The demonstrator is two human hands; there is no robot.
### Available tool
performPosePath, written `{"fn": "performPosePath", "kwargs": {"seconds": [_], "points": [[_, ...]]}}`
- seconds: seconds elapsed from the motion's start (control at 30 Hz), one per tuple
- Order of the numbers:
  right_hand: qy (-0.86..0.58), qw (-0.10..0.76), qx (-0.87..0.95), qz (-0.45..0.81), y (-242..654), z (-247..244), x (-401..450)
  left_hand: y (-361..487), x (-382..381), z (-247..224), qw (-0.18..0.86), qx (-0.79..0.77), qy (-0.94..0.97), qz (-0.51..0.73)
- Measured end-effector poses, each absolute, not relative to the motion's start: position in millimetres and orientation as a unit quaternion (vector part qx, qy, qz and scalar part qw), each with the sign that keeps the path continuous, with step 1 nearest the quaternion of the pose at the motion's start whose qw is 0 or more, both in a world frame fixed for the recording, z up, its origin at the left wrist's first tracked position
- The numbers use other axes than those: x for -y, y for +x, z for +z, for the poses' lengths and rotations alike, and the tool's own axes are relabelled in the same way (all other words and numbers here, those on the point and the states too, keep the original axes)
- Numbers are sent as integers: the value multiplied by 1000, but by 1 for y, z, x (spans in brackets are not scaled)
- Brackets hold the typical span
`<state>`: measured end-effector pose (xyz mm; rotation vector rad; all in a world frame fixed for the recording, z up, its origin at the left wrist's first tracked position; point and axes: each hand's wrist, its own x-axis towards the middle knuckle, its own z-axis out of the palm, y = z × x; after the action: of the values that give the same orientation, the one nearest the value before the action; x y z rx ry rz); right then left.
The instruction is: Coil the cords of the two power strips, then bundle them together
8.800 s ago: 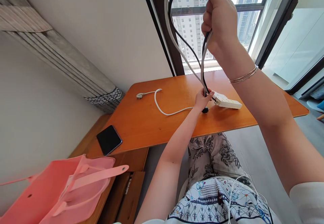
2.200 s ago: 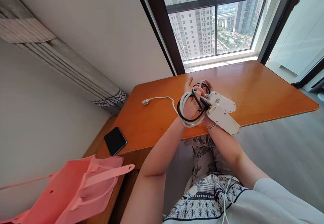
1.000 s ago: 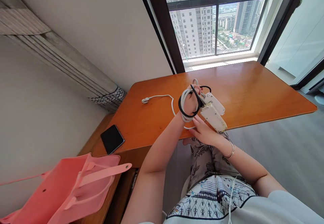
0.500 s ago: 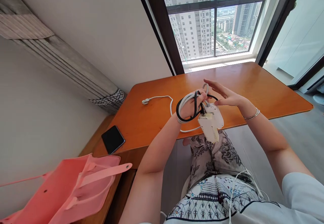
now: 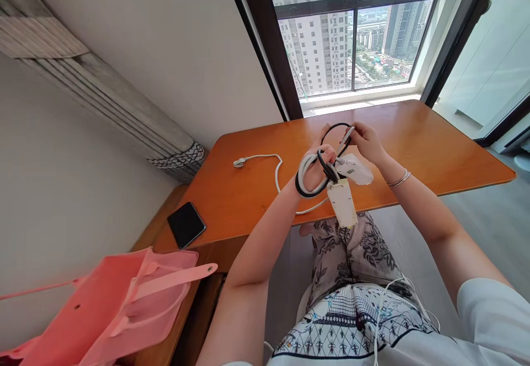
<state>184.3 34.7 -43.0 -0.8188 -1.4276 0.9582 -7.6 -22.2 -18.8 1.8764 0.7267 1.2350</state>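
Left hand (image 5: 315,168), centre of frame, has the white cord (image 5: 302,173) and black cord (image 5: 337,124) coiled around it; its fingers curl in on the cords, exact grip partly hidden by the loops. Right hand (image 5: 367,142), just right of it, pinches both cords narrowly at the upper side of a loop. Two power strips hang at the coil's right: white strip (image 5: 355,169) below the right hand, cream strip (image 5: 343,205) lower, angled down across the near edge of the table (image 5: 422,145). White cord also runs left over the tabletop to a plug (image 5: 239,163), lying left of centre. Phone (image 5: 186,225) dark-screened at the table's left end. Pink bag (image 5: 95,305) gapes at lower left, strap sticking out right. Window (image 5: 354,51) upper right, curtain (image 5: 103,95) upper left.
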Motion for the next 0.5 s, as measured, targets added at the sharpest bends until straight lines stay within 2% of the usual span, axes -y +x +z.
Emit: {"fn": "performPosePath", "kwargs": {"seconds": [0.17,0.27,0.5], "points": [[-409,591,506,478,172,-22,-57,-2,24,-23,384,-310,732,470],[-397,576,473,536,173,-9,-61,-4,22,-31,388,-324,732,457],[-292,576,424,635,194,15,-36,-10,0,-38,356,-355,608,615]]}}
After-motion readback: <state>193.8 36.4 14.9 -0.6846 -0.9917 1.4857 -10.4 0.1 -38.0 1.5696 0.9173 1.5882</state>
